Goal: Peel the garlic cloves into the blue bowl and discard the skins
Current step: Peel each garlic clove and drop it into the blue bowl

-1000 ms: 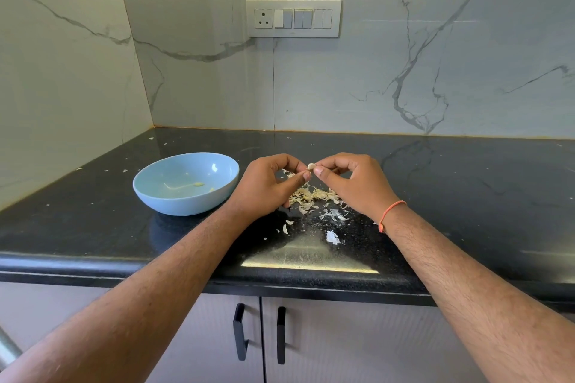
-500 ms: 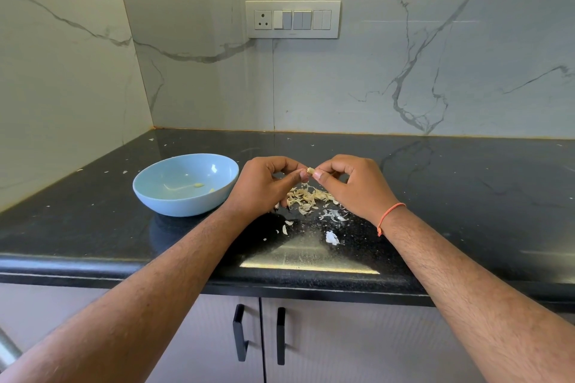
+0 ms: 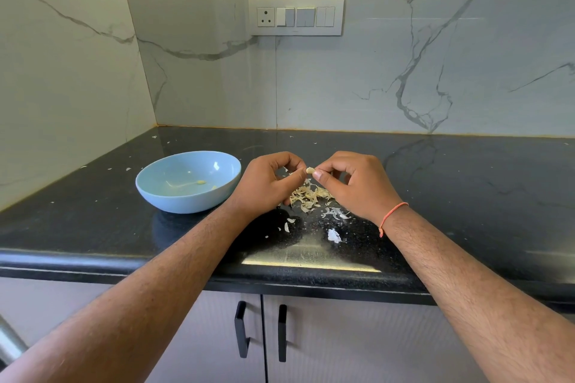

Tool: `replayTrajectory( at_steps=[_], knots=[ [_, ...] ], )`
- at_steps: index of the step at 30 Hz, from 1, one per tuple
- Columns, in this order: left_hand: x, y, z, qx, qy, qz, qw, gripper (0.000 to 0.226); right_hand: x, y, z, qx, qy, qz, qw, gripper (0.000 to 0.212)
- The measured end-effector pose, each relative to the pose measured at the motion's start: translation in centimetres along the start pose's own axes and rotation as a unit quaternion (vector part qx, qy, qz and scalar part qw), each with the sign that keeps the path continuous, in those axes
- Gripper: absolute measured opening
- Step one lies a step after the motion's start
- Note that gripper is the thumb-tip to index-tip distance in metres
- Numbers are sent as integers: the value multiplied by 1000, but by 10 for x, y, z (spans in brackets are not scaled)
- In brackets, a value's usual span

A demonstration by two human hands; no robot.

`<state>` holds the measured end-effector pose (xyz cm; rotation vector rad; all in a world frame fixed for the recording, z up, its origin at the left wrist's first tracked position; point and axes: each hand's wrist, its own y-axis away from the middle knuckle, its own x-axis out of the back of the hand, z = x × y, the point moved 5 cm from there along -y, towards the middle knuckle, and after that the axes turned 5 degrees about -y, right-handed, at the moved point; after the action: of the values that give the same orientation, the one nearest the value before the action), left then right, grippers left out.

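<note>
A small pale garlic clove point(image 3: 310, 170) is pinched between the fingertips of my left hand point(image 3: 270, 186) and my right hand point(image 3: 357, 185), held just above the black counter. Beneath the hands lies a heap of dry garlic skins point(image 3: 308, 196), with whiter flakes point(image 3: 334, 235) scattered nearer the counter's front edge. The blue bowl point(image 3: 161, 196) stands to the left of my left hand, almost touching it, and holds a couple of small yellowish bits. Whether the clove still carries skin is too small to tell.
The black stone counter point(image 3: 466, 196) runs into a corner of marble-patterned wall at the left and back. A switch panel point(image 3: 296, 16) is mounted on the back wall. Cabinet doors with two black handles point(image 3: 261, 331) sit below the counter's edge.
Both hands stay together over the skins, dipping slightly and then rising a little with the clove between the fingertips. The bowl has not moved.
</note>
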<state>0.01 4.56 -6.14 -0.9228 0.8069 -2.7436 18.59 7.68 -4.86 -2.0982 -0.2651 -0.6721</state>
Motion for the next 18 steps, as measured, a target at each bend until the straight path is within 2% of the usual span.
replayTrajectory(
  at_steps=[5, 8, 12, 18],
  knots=[
    [0, -2, -4, 17, -28, 9, 999, 12, -1, 0, -2, 5, -34, 0, 999, 7],
    [-1, -2, -8, 8, -35, 3, 999, 4, 2, -1, -1, 3, -35, 13, 999, 7],
    [0, -2, -6, -5, -14, 10, 1000, 22, 3, 0, 1, -8, -37, 21, 999, 9],
    [1, -1, -4, -5, -21, 17, 1000, 14, 5, -1, 0, -12, -32, 26, 999, 6]
  ],
)
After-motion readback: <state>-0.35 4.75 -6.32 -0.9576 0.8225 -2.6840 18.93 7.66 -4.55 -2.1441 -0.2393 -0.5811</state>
